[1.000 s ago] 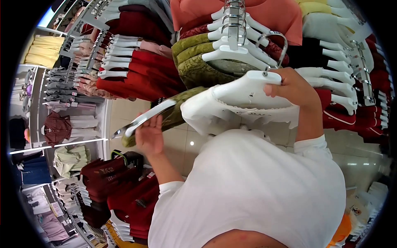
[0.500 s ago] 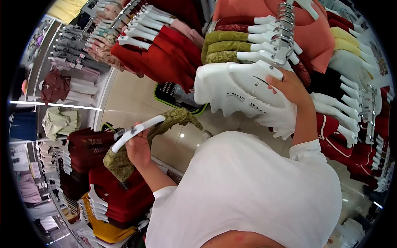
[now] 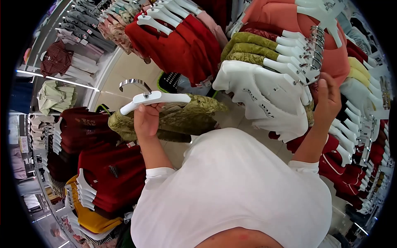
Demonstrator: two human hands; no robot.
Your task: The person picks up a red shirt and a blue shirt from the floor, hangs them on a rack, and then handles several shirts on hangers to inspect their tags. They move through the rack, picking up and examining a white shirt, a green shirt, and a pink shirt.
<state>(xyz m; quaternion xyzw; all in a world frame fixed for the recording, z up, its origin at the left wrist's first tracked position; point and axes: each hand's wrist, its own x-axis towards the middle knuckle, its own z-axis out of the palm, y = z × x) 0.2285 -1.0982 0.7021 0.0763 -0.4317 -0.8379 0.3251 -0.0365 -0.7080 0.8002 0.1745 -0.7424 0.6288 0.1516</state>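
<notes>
My left hand (image 3: 147,120) grips a white hanger (image 3: 159,97) from below, its metal hook pointing up and to the left. A green patterned garment (image 3: 186,115) hangs from that hanger. On the rack at the right, a white garment with dark lettering (image 3: 264,97) hangs in front of several green garments (image 3: 252,51). My right hand (image 3: 328,97) is raised beside the metal rack arm (image 3: 316,51), by its lower end near the white garment's hanger hook. Its fingers point up; whether they touch the hook is hard to tell.
Red garments (image 3: 173,45) hang at the upper left of the rack. Dark red garments (image 3: 109,171) and a mustard one (image 3: 95,215) hang at the lower left. A dark basket with a green rim (image 3: 167,82) stands on the floor. Coral garments (image 3: 285,16) hang behind.
The white garment has gone from my right hand onto the rack, and that hand has moved to the rack arm's end. My left hand's hanger has turned level, with the green garment spread to the right.
</notes>
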